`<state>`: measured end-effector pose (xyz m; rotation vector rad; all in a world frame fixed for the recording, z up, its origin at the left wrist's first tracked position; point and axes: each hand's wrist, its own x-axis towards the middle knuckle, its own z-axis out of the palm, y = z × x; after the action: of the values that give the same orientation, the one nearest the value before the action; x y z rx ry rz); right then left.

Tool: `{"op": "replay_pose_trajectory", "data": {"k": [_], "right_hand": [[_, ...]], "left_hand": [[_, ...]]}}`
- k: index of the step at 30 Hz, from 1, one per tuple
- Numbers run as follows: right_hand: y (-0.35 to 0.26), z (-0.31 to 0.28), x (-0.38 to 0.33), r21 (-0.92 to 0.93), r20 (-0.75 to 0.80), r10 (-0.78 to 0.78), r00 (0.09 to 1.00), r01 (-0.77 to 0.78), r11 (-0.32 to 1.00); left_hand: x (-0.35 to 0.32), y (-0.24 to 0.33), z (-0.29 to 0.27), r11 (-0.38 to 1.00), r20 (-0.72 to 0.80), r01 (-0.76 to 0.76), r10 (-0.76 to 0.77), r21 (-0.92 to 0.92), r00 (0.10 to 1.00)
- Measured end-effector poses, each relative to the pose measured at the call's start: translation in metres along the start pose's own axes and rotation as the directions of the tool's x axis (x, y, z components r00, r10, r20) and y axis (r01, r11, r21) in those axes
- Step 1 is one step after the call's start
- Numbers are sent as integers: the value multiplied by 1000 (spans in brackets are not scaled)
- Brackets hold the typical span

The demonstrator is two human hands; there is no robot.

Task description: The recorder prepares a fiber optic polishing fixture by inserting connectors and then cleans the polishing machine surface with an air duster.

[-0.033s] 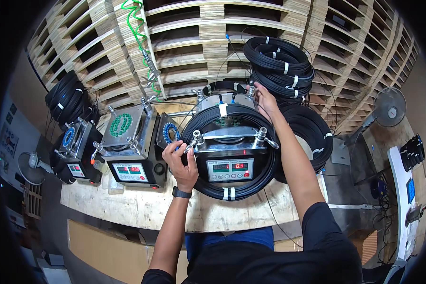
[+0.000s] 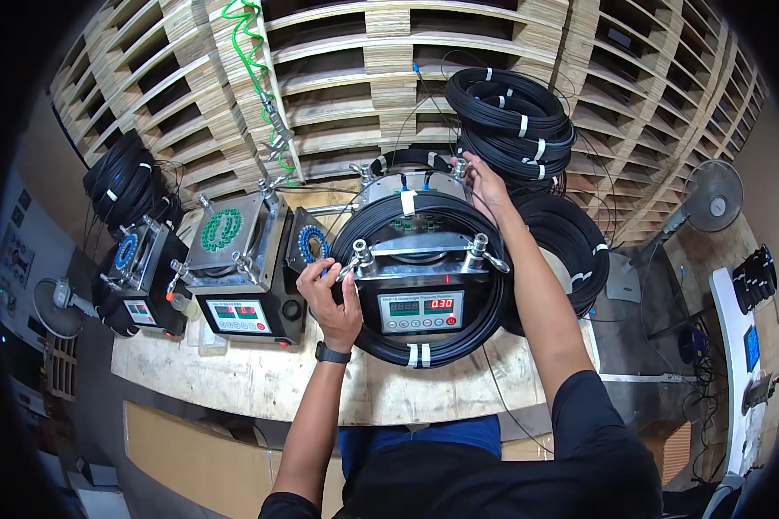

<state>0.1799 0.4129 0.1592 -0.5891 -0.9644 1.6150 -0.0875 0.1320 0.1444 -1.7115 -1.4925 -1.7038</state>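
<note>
In front of me a bench-top polishing machine [image 2: 372, 298] has a black body, a metal top with corner clamps and a lit red display. A coil of black cable [image 2: 415, 355], bound with white tape, encircles its front. Two blue-tipped cable ends [image 2: 414, 185] stand near the back of its top plate. My left hand [image 2: 331, 298] has its fingers curled at the front-left clamp lever [image 2: 348, 268]. At the rear-right clamp [image 2: 460, 166], my right hand [image 2: 486, 183] reaches past the coil with fingers bent round the knob; its grip is partly hidden.
To the left stand a second polishing machine [image 2: 234, 277] with a green ring of fittings and a smaller one [image 2: 143, 277]. More black cable coils [image 2: 511, 121] are stacked behind right. A small bottle [image 2: 182, 303] sits between the machines. A fan [image 2: 712, 199] is at right; wooden pallets [image 2: 389, 52] rise behind.
The digits on the machines' displays look different. My hands, the coil and the clamps show no visible movement.
</note>
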Motion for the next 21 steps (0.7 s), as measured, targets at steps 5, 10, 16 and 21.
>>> {"op": "replay_pose_trajectory", "data": {"k": [5,10,16,21], "right_hand": [[6,1,-1,50,-92,76,993,-72,996],[-1,0,2,-8,-73,70,995,-71,997],[-33,-13,-35,-119,43,176,983,-170,978],[-43,72,-178,-682,-163,-289,943,104,724]], "left_hand": [[-2,2,-2,1000,-11,4,-4,-1,1000],[4,2,-2,1000,1,-13,13,-21,1000],[14,19,-6,995,92,66,-58,-81,994],[17,22,-32,998,127,22,-30,65,991]]}}
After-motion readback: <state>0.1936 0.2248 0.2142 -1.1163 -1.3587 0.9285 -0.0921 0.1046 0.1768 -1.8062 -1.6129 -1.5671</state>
